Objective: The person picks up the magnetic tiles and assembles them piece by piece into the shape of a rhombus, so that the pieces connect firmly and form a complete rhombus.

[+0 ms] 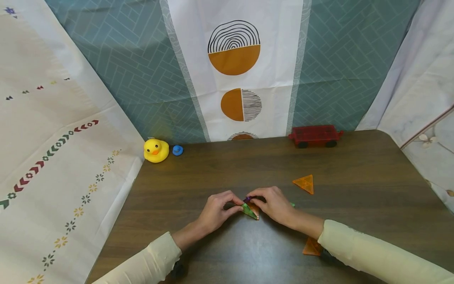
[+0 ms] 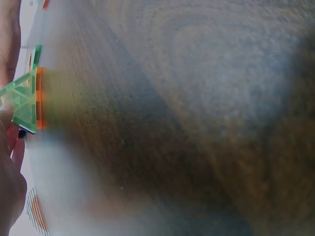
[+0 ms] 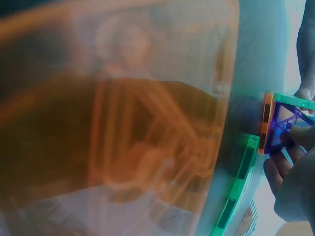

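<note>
In the head view, my left hand (image 1: 215, 211) pinches a green triangular tile (image 1: 250, 212) between thumb and fingers, holding it raised and tilted. Opposite it, my right hand (image 1: 274, 205) pinches a purple triangular tile (image 3: 281, 127), also raised. Both stand at the edges of an orange tile (image 2: 40, 98) lying flat on the table, seen edge-on in the wrist views. A second green tile (image 3: 237, 187) lies flat next to the orange one; my right hand mostly hides it in the head view.
An orange triangular tile (image 1: 306, 184) lies behind my right hand, and another orange tile (image 1: 312, 247) lies partly under the right forearm. A red wheeled wagon (image 1: 315, 136) stands at the back right. At the back left sit a yellow duck (image 1: 156, 150) and a small blue duck (image 1: 177, 150).
</note>
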`<action>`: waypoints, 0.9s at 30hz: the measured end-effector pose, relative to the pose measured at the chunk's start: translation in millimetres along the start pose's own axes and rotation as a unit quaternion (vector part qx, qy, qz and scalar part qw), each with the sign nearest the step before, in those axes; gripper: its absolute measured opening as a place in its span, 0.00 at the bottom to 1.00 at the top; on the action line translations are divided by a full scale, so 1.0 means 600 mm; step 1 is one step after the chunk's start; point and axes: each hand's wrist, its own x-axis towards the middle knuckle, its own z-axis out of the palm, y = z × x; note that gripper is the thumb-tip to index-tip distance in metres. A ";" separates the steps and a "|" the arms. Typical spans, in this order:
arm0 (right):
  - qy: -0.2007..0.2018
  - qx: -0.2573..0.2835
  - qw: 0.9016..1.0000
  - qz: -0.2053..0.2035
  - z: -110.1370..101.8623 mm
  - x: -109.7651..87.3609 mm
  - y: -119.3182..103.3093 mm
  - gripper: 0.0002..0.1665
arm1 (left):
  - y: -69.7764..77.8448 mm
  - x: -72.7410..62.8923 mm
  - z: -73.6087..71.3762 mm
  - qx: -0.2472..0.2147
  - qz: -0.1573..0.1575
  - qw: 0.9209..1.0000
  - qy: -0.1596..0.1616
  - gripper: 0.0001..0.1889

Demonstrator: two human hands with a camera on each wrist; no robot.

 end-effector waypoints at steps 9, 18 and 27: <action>-0.006 0.006 1.000 0.002 0.000 -0.002 0.000 0.11 | 0.002 0.004 -0.002 0.013 0.002 1.000 -0.004 0.08; -0.006 0.004 1.000 -0.001 0.001 -0.003 0.001 0.10 | 0.003 0.011 -0.002 0.029 0.014 0.999 -0.010 0.09; -0.009 -0.007 1.000 -0.004 0.000 0.001 0.002 0.10 | 0.003 0.016 -0.003 0.035 0.017 0.999 -0.008 0.09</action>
